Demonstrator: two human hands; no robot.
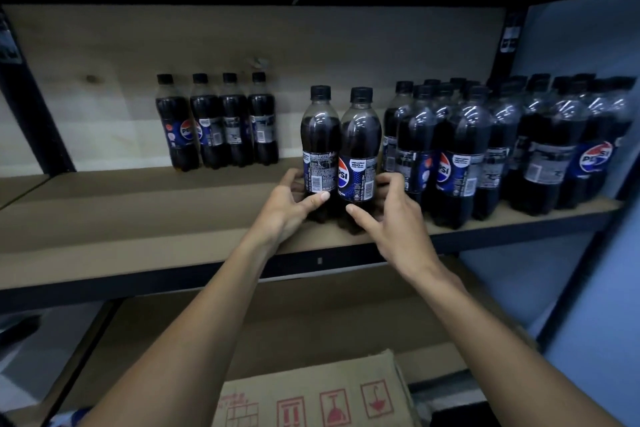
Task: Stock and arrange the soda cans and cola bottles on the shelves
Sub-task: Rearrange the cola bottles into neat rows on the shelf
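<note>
From your head camera, you face a brown shelf board (138, 218) on a black metal frame, its front rail (104, 291) running across below your wrists. A pale wooden back panel (104, 45) closes the bay behind it, and a blue wall (581, 45) stands to the right. Under the board lies a lower shelf (311, 315), and nearest you is a cardboard box (311, 399) printed with red handling symbols. A row of four bottles (218, 125) stands upright against the back panel on the left, well apart from the packed group of bottles (502, 149) filling the right end of the board. Between them, toward the front edge, you hold two cola bottles upright and side by side, their shoulders touching. Your left hand (291, 201) wraps the base of the left-hand bottle (320, 139), thumb across its front and fingers curled behind. Your right hand (391, 215) clasps the right-hand bottle (360, 146) the same way, just beside the group on the right. Both bottles are clear plastic with black caps, filled with dark cola to the shoulder. Each wears a dark blue label: the left-hand one shows its barcode side, the right-hand one part of its red, white and blue logo. Their bases sit low at the board, but you cannot tell whether they rest on it.
</note>
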